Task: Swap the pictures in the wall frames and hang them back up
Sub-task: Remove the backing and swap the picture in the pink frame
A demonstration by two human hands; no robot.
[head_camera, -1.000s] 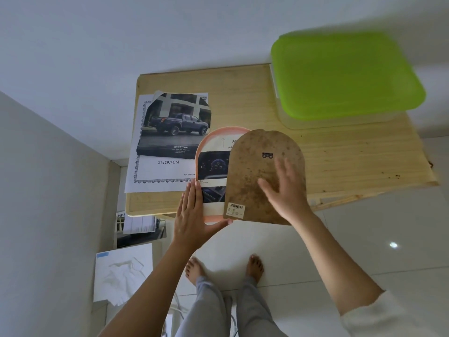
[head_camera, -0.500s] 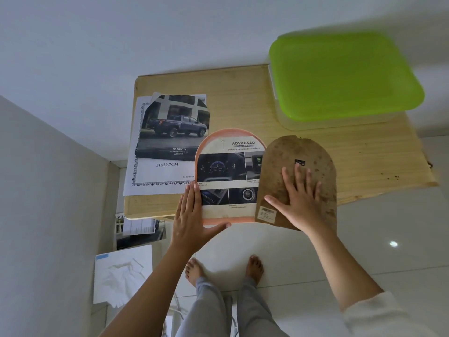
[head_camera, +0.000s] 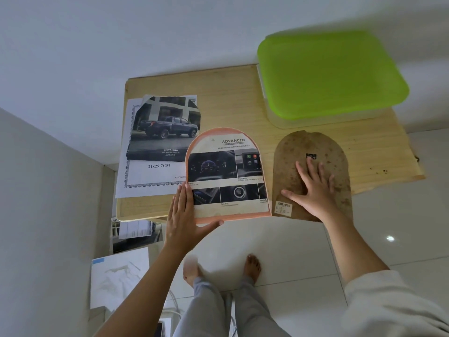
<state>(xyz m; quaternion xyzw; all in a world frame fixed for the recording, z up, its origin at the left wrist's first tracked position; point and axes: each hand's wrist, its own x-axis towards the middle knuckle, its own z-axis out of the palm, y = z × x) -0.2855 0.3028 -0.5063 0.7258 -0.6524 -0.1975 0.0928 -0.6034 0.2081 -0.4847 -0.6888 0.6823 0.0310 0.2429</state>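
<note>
An arched orange frame [head_camera: 206, 218] lies face down on the wooden table [head_camera: 230, 103], with a car-dashboard picture [head_camera: 226, 171] showing in its back. My left hand [head_camera: 184, 215] holds the frame's lower left corner, fingers flat along its side and thumb under its bottom edge. To the right lies the brown arched backing board [head_camera: 306, 147] with a small metal hanger and a barcode sticker. My right hand [head_camera: 313, 188] presses flat on that board, fingers spread. A truck picture [head_camera: 165, 130] rests on a white sheet [head_camera: 145, 176] at the table's left.
A clear box with a green lid [head_camera: 328, 74] stands at the table's far right corner. Grey walls close in on the left and behind. Papers [head_camera: 136, 234] and a white sheet [head_camera: 119, 276] lie low at the left. My bare feet [head_camera: 252, 266] stand on white floor tiles.
My right hand has slid the backing board off the frame to the right, uncovering the dashboard picture. My left hand has stayed on the frame's corner.
</note>
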